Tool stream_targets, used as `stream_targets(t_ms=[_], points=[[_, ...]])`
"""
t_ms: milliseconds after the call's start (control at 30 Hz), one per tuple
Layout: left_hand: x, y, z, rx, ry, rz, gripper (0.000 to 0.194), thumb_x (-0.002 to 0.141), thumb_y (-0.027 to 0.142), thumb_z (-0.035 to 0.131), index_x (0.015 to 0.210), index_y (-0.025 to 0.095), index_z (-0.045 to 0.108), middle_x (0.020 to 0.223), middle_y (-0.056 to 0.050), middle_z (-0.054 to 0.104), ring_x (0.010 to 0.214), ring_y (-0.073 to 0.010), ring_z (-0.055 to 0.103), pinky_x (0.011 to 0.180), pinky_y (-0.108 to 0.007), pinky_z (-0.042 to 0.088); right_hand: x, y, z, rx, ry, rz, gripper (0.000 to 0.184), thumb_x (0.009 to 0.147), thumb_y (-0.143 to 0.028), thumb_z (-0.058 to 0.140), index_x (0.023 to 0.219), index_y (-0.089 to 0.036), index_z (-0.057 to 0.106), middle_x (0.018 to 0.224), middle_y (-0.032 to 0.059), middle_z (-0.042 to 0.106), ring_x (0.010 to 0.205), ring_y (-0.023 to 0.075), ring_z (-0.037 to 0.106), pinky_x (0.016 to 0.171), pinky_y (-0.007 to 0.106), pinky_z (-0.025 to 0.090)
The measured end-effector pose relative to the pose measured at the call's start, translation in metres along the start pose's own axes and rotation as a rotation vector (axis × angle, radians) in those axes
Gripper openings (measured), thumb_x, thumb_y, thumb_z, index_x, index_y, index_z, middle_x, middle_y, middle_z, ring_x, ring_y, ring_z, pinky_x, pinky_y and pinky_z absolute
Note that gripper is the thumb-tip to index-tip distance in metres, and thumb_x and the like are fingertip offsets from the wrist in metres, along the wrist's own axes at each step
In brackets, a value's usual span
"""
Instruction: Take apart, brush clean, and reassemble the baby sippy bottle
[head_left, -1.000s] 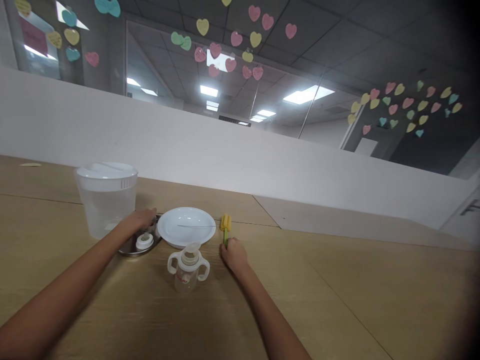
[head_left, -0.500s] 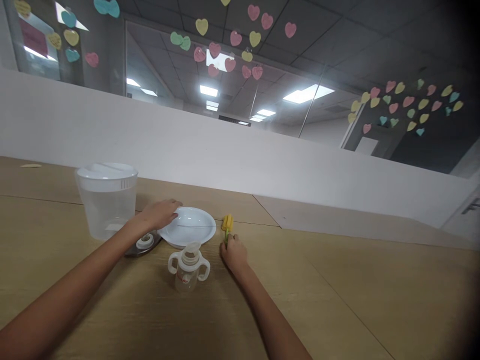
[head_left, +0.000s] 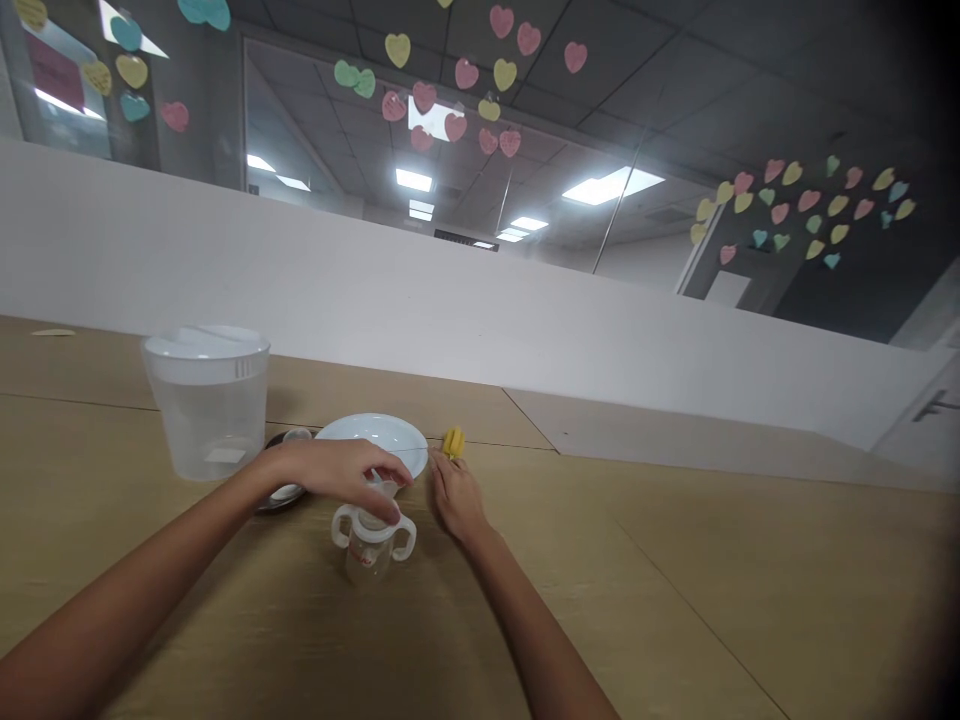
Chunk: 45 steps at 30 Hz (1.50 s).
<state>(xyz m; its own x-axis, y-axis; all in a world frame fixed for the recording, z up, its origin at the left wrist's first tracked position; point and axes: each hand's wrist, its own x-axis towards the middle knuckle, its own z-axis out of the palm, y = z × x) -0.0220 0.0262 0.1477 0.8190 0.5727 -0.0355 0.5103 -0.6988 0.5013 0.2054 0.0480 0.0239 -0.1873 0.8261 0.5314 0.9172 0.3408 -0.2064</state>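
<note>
The counter [head_left: 712, 580] stretches far rightward. The left hand [head_left: 337, 470] arches over the cup [head_left: 367, 557], fingers parted; whether the right hand [head_left: 459, 502] grips the brush [head_left: 454, 440], I cannot tell.

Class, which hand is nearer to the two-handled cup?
Left. The left hand is at the top of the cup; the right hand is apart, to its right, by the yellow brush.

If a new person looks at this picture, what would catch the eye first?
Probably the colourful paper hearts on the glass, high above the table. Next, perhaps, the left hand at the top of a clear two-handled cup, and the right hand close to a yellow brush.
</note>
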Motion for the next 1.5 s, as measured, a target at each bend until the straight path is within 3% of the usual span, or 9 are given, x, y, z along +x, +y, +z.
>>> stream_targets(t_ms=[100,533,767,1000,1067,1200,1333,1500], points=[[0.0,0.003,0.004,0.114,0.006,-0.033,0.051,0.063,0.048,0.066,0.11,0.029,0.061,0.109,-0.001,0.062,0.096,-0.0216,0.056,0.076,-0.024,0.04,0.002,0.0,-0.001,0.055,0.039,-0.018,0.039,0.094,-0.021,0.028,0.127,-0.019,0.049,0.125,0.0069,0.056,0.115,0.0188,0.048,0.096,0.032,0.038],[-0.005,0.009,-0.006,0.066,0.06,-0.024,0.026,0.07,0.041,0.058,0.086,0.02,0.057,0.081,0.001,0.056,0.071,-0.0141,0.049,0.058,-0.021,0.033,0.004,0.005,0.004,0.174,-0.07,0.11,0.043,0.095,-0.036,0.024,0.134,-0.027,0.041,0.134,0.0027,0.048,0.119,0.0236,0.043,0.095,0.041,0.032],[0.002,-0.005,-0.008,-0.006,0.287,0.039,0.024,0.074,0.036,0.054,0.091,0.019,0.055,0.068,0.004,0.048,0.062,-0.0116,0.042,0.054,-0.021,0.03,0.003,0.003,0.007,0.129,-0.057,0.092,0.042,0.095,-0.037,0.025,0.133,-0.027,0.042,0.13,0.0052,0.052,0.119,0.0214,0.044,0.096,0.037,0.03],[0.006,-0.017,-0.016,-0.376,0.549,0.111,0.053,0.068,0.033,0.066,0.116,0.021,0.048,0.067,0.006,0.045,0.065,-0.0104,0.049,0.06,-0.022,0.04,0.015,0.001,0.002,0.099,-0.036,0.111,0.04,0.096,-0.033,0.026,0.129,-0.024,0.046,0.121,0.0057,0.059,0.111,0.0203,0.052,0.09,0.034,0.035],[0.007,-0.018,-0.018,-0.506,0.622,0.12,0.06,0.063,0.031,0.071,0.116,0.021,0.047,0.067,0.007,0.045,0.064,-0.0095,0.052,0.058,-0.021,0.042,0.025,-0.001,-0.001,0.086,-0.041,0.141,0.037,0.094,-0.033,0.031,0.123,-0.024,0.053,0.113,0.0051,0.064,0.105,0.0204,0.056,0.086,0.033,0.037],[0.011,-0.029,-0.022,-0.706,0.727,0.13,0.067,0.057,0.026,0.075,0.117,0.021,0.046,0.072,0.005,0.05,0.066,-0.0125,0.06,0.055,-0.023,0.047,0.048,-0.008,-0.004,0.07,0.015,0.239,0.029,0.089,-0.03,0.043,0.09,-0.021,0.071,0.087,0.0057,0.072,0.089,0.0207,0.063,0.084,0.033,0.038],[0.018,-0.05,-0.023,-0.677,0.857,0.074,0.065,0.052,0.025,0.078,0.11,0.017,0.049,0.072,0.002,0.058,0.061,-0.014,0.062,0.049,-0.022,0.047,0.068,-0.013,-0.004,0.119,0.155,0.313,0.027,0.085,-0.029,0.046,0.089,-0.018,0.071,0.089,0.0096,0.071,0.087,0.022,0.065,0.084,0.035,0.042],[0.024,-0.072,-0.024,-0.589,0.91,0.02,0.058,0.051,0.021,0.078,0.102,0.014,0.053,0.07,0.0,0.064,0.065,-0.0148,0.064,0.065,-0.028,0.052,0.091,-0.022,-0.008,0.297,0.259,0.286,0.024,0.081,-0.023,0.051,0.095,-0.015,0.069,0.094,0.0079,0.071,0.083,0.0155,0.066,0.075,0.024,0.049]])
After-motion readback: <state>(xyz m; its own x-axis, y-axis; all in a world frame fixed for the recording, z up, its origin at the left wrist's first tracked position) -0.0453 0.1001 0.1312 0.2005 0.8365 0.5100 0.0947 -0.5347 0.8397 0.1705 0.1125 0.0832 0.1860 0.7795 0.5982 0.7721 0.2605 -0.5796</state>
